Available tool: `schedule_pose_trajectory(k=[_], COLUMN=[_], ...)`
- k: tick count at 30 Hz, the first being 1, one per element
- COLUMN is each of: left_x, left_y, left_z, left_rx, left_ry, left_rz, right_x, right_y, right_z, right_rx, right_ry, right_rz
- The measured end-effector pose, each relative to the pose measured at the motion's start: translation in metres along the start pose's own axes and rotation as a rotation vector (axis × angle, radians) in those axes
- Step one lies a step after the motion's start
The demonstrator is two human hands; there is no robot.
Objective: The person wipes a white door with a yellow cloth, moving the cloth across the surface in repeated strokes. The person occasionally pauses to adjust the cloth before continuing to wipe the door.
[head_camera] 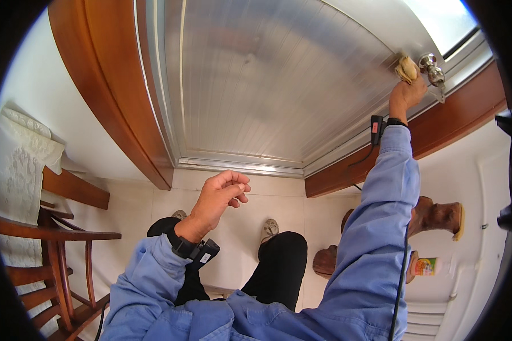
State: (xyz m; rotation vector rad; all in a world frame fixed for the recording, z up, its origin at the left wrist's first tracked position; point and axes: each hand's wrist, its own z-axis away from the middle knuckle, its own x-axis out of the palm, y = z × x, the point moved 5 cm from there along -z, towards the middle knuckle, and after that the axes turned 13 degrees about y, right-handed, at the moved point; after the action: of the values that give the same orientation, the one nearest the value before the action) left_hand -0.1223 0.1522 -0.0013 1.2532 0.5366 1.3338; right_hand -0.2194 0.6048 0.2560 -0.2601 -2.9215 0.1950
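My right hand (411,94) reaches out to the upper right and grips a folded tan cloth (406,69). The cloth is pressed against a metal door panel (256,89), just left of a shiny round door knob (431,68). A key (441,94) sticks out at the knob and hangs beside my fingers. My left hand (224,189) hovers in front of my body above the tiled floor, its fingers loosely curled and apart with nothing in them.
Brown wooden door frames (111,85) flank the door, with a metal sill (239,165) at its foot. At left stands a wooden chair (59,264) near a lace cloth (21,166). To the right are a carved wooden piece (437,219) and a labelled container (425,267).
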Motion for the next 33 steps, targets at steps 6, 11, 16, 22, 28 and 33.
schedule_pose_trajectory(k=[6, 11, 16, 22, 28, 33], left_x=[0.005, 0.005, 0.01, 0.018, 0.01, 0.013], left_y=[-0.003, -0.003, -0.006, -0.01, -0.006, -0.002], left_z=[-0.001, 0.001, -0.004, -0.007, -0.004, -0.003], left_rx=[-0.033, -0.032, -0.031, -0.043, -0.034, -0.022], left_ry=[-0.012, -0.012, -0.026, -0.048, -0.036, -0.047], left_rz=[0.013, 0.006, -0.011, -0.025, -0.01, -0.022], right_x=[0.004, 0.012, 0.01, 0.0, -0.001, -0.005], right_y=[0.038, 0.05, -0.036, -0.06, 0.039, 0.056], right_z=[0.04, 0.015, 0.017, 0.03, 0.045, 0.144], right_rx=[0.265, 0.472, -0.048, -0.232, 0.183, 0.187], right_ry=[-0.117, -0.088, -0.002, -0.045, -0.037, -0.073], right_rz=[0.214, 0.006, -0.263, -0.38, 0.152, 0.305])
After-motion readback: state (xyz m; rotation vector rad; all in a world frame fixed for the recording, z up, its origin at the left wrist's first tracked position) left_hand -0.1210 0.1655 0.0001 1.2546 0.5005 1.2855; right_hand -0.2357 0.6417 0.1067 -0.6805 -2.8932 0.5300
